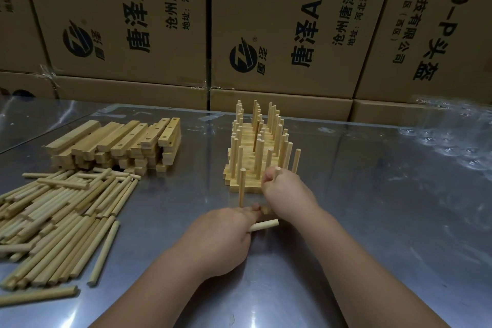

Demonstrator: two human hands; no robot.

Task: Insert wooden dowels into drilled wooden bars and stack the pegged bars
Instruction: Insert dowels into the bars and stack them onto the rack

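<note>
Right hand (288, 196): closed around an upright dowel (277, 172); only the top end was seen above the fingers; the dowel was judged to be in the step of pressing down into a hole.
Left hand (223, 234): curled around a spare dowel (265, 224), which was held nearly level; whether the fingertips touched the bar could not be told.
Bar in hand (266, 211): almost all hidden under the two hands; only a small piece was seen between them; it was laid on the metal table (372, 221), just in front of the stack; a standing dowel (241, 186) was already seated at its left part.
Stack of pegged bars (255, 152): placed just behind the hands, all pegs pointing up.
Supply: the drilled bars (119, 141) were piled at the far left; the loose dowels (58, 218) were spread in front of them, well apart from the hands.
Behind: cardboard boxes (292, 21) were stood along the table edge.
Risk: if the dowel is pushed while tilted, it could be jammed or the hole could be split; if the bar is not held firm, it could be slid into the stack; the near pegs could be knocked by the right hand, because they were very close to it.
</note>
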